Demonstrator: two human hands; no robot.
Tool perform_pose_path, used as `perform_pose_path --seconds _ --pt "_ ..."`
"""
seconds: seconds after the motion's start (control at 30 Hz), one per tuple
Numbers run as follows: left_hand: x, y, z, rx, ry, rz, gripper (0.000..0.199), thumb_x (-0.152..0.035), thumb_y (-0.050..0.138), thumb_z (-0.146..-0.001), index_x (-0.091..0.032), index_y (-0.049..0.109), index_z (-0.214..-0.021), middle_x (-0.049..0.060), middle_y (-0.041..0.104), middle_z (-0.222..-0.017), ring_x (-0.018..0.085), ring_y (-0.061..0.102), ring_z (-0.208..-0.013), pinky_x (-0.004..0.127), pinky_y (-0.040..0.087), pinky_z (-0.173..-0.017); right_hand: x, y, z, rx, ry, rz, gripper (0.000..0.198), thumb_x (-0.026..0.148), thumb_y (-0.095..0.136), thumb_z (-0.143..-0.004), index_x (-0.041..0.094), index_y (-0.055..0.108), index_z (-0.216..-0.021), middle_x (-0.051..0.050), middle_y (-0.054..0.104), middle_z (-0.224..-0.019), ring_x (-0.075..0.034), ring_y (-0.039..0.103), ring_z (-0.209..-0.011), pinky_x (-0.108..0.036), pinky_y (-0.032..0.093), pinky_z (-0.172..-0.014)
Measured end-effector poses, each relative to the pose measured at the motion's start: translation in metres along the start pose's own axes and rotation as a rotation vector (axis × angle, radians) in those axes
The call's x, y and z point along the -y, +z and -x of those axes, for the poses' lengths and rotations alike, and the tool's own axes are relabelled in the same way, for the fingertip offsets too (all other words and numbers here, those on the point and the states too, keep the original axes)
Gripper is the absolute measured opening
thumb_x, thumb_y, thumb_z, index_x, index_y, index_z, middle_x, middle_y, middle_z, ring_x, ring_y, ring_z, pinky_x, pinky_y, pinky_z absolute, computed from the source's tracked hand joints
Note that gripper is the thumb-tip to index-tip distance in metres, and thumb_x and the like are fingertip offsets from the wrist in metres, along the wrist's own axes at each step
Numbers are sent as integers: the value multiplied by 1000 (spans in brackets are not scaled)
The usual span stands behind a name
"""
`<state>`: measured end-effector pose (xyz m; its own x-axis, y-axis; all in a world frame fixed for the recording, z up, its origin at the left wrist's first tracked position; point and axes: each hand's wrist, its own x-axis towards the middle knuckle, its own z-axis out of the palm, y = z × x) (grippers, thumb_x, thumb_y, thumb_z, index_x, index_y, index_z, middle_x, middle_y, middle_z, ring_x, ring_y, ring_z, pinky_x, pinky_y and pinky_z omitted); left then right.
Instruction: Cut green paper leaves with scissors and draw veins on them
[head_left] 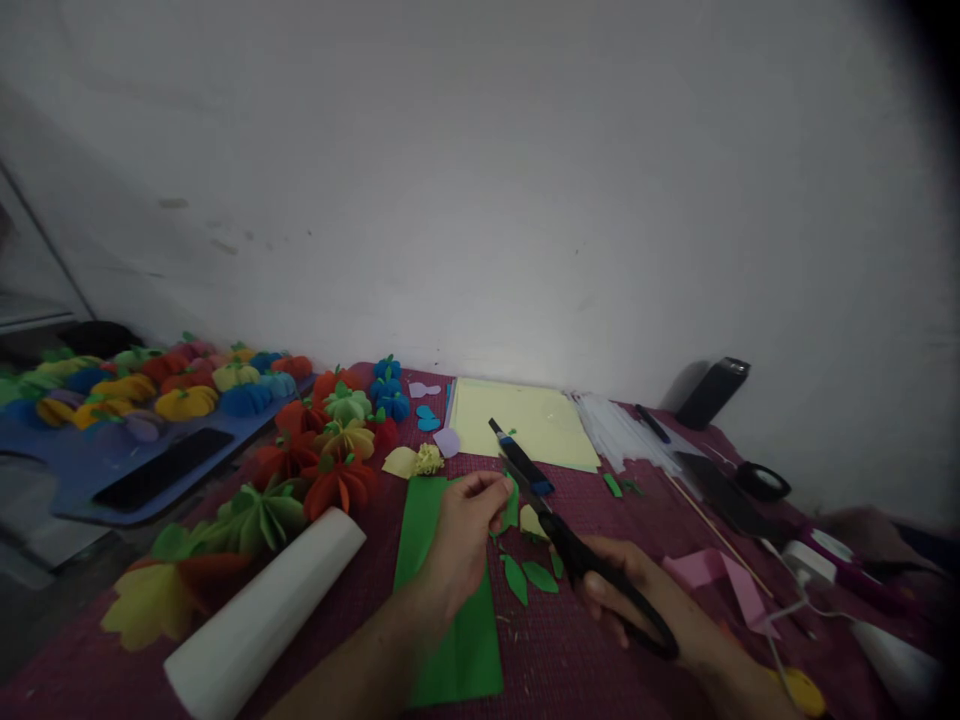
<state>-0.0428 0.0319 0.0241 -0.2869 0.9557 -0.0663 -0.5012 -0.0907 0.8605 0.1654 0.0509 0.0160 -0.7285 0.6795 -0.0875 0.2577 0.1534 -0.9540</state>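
Observation:
My left hand (474, 515) is closed in a pinch on a small green paper piece (512, 505), partly hidden by the fingers. A pair of black-handled scissors (564, 543) is gripped in my right hand (619, 585), its blades pointing up and left beside the piece. Whether the blades touch it I cannot tell. Under my left hand and forearm lies a sheet of green paper (465, 672). Several cut green leaf shapes (540, 577) rest on the maroon cloth between my hands. Just beyond the scissors lies a blue and black utility knife (528, 466).
Folded paper pumpkins (341, 485) crowd the left side, with more on a blue board (75, 490) beside a phone (165, 468). A white roll (266, 615) lies front left. Pale yellow sheets (517, 415) lie near the wall; pink ribbon (712, 570) and tape (763, 482) are right.

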Motion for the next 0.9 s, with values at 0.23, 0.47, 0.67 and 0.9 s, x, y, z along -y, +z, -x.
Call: perform_pose_path --seconds 0.23,0.47,0.67,0.9 --pt "5 5 7 25 -47 -8 25 -36 76 -61 -16 61 -64 -3 47 -58 9 39 -52 20 28 -46 3 1 -5 -268 -182 -92 52 55 67 -74 20 51 -109 -3 58 -82 -13 51 -66 -25 41 -59" --pt "23 16 21 40 -26 -129 18 -33 74 -65 -17 65 -68 -3 50 -57 9 41 -51 21 28 -47 16 18 -13 -483 -130 -181 51 46 75 -66 23 49 -103 -3 64 -83 -18 59 -75 -28 46 -65" --pt "31 22 28 57 0 -153 14 -28 72 -66 -17 65 -67 -2 55 -62 10 44 -56 20 32 -49 9 29 -21 -508 -141 -274 56 36 80 -61 23 46 -104 2 58 -77 -15 55 -71 -25 46 -64" --pt "39 23 29 35 43 -162 11 -27 70 -68 -17 65 -69 -2 57 -64 11 47 -59 20 36 -54 8 35 -25 -464 -166 -301 49 32 77 -63 23 46 -99 5 54 -68 -14 54 -62 -27 46 -62"
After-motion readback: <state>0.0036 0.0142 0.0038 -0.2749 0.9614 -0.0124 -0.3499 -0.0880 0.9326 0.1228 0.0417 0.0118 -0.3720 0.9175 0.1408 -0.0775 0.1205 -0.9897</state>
